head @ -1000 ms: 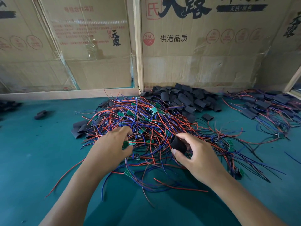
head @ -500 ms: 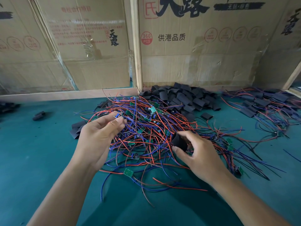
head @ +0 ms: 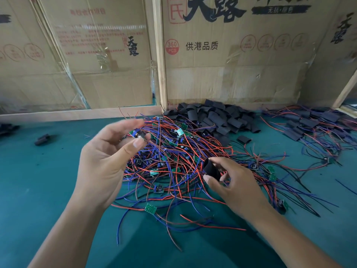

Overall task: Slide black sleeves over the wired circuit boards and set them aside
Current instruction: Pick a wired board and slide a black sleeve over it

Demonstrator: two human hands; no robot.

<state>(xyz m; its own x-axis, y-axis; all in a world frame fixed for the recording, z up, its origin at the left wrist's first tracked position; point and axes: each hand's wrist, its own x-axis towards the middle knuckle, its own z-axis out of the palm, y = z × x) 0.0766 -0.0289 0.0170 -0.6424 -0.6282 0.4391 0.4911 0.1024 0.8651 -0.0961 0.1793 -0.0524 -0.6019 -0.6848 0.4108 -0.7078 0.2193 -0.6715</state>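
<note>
Green felt-like desk (head: 34, 190) bearing a tangled heap of red and blue wired boards (head: 173, 161), with flat matte loose sleeves (head: 218, 118) behind. Left hand (head: 104, 159) pinches one circuit board (head: 138, 135) above the heap; right hand (head: 237, 186) pinches a rounded black sleeve (head: 211, 169). Step in hand: pairing. Next, judged: align board with sleeve mouth.

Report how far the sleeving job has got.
Done: a pile of sleeved boards set aside at far right. In hand: left hand pinches one circuit board; right hand holds a black sleeve, not yet on. Left: the big wire tangle and loose sleeves.
</note>
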